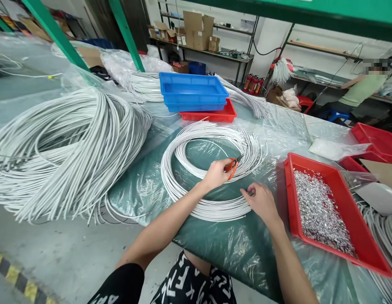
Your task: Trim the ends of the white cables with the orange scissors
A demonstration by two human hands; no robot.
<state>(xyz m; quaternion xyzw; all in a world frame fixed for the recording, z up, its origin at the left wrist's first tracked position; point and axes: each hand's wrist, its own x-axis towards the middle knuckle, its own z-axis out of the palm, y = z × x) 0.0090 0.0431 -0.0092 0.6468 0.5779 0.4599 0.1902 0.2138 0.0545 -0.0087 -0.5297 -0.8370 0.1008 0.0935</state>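
Note:
A coil of white cables [178,190] lies on the plastic-covered green table. My left hand [217,174] is closed around orange-handled pliers [233,168], whose dark jaws point toward the cable ends at the coil's upper right. Just below and to the right, my right hand [259,201] has its thumb and fingers pinched together at the coil's lower right ends. What those fingers hold is too small to make out. Right of my right hand is a red tray [338,211] with many small shiny metal pieces [316,211].
A large heap of white cables [88,139] lies at the left. Behind the coil, a blue tray [194,93] rests on a red tray [211,115]. More red trays [377,141] stand at the right. A person [362,86] is in the right background.

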